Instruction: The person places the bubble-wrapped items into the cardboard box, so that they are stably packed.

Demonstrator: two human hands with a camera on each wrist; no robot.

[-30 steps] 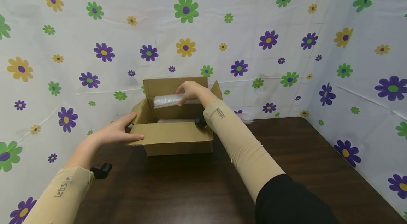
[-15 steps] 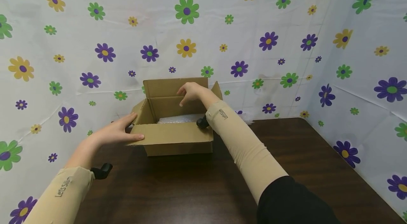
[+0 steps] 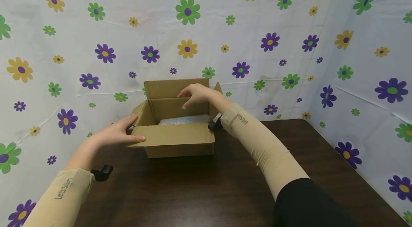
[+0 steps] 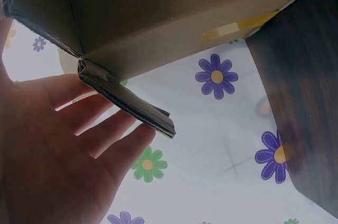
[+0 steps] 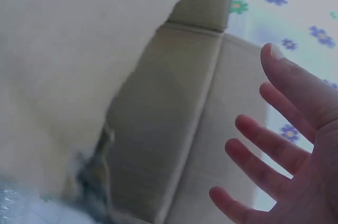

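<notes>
An open-topped cardboard box stands at the back of the table, flaps folded outward. My left hand rests on its left corner, the thumb across the front flap. Straight, spread fingers touch the outside of the side flap in the left wrist view. Over the box opening is my right hand, holding nothing, its fingers loosely bent. In the right wrist view, its fingers are apart beside a box flap. Clear bubble wrap lies inside the box, partly hidden by the front flap.
The dark wooden table runs up to a white flower-print backdrop. Another such sheet borders the right side. Some clear plastic shows behind the box at its right. Yellow tape is on the box's outside.
My right hand has let go of the bubble-wrap bundle, which dropped into the box. That hand has since stayed over the opening while its forearm swung right. My left hand has stayed in place.
</notes>
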